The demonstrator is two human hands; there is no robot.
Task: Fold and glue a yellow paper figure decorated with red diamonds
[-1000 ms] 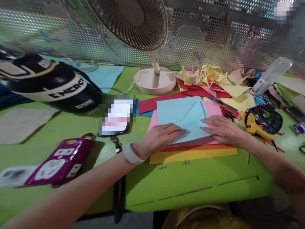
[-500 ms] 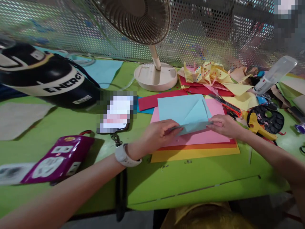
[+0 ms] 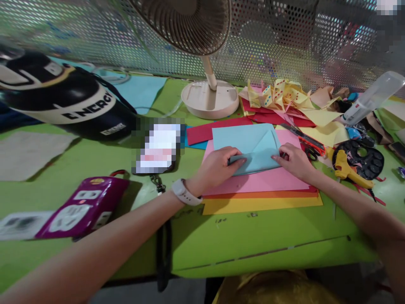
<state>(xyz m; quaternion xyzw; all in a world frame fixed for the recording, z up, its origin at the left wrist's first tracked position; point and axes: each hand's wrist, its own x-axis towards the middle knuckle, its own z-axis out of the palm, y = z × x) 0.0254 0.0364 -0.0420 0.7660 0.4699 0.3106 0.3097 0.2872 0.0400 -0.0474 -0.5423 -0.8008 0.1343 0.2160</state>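
A light blue sheet of paper, its near edge folded up and over, lies on a stack of coloured paper with a pink sheet on top. My left hand pinches the left end of the fold, the thumb on top. At the right end, the thumb and fingers of my right hand also grip the fold. A triangular crease shows on the sheet's right half. Below the pink sheet, orange and yellow paper stick out toward me.
To the left are a phone, a purple pouch and a black bottle. A fan stands behind. On the right lie a box cutter, a yellow glue gun, a black palette and paper scraps.
The near edge of the blue paper, held raised before, is now turned over and lies lower on the sheet. Both hands have moved slightly away from me, and the view has shifted a little.
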